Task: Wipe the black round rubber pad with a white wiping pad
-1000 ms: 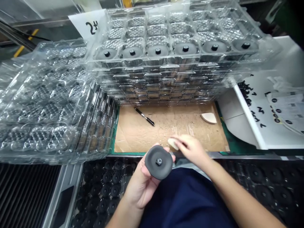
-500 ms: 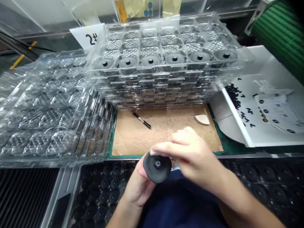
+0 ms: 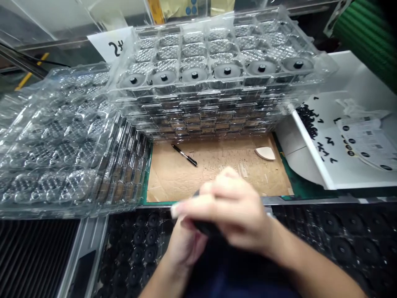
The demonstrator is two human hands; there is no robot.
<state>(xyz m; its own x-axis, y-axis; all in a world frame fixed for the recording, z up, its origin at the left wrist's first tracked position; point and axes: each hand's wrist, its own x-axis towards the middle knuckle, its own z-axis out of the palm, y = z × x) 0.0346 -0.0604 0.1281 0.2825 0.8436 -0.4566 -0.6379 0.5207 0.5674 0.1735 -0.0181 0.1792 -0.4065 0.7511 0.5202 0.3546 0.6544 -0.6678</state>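
My left hand [image 3: 182, 244] is cupped under a round black disc part [image 3: 204, 226], holding it just in front of the cardboard mat [image 3: 214, 169]. Most of the disc is hidden by my right hand [image 3: 231, 211], which lies across its top with fingers pressed together and stretched to the left. A pale tip shows at the fingertips; I cannot make out what it is. Both hands are blurred by motion.
A stack of clear blister trays [image 3: 211, 82] stands behind the mat, its top row holding several grey discs. More clear trays [image 3: 62, 136] lie at the left. A black pen [image 3: 185, 155] and a pale wedge [image 3: 265, 153] rest on the mat. A white board [image 3: 347, 136] sits right; black trays of parts [image 3: 139, 240] lie below.
My right hand moved left from beside the disc to lie over it, covering the disc's face. The left hand kept hold of the disc and sank slightly.
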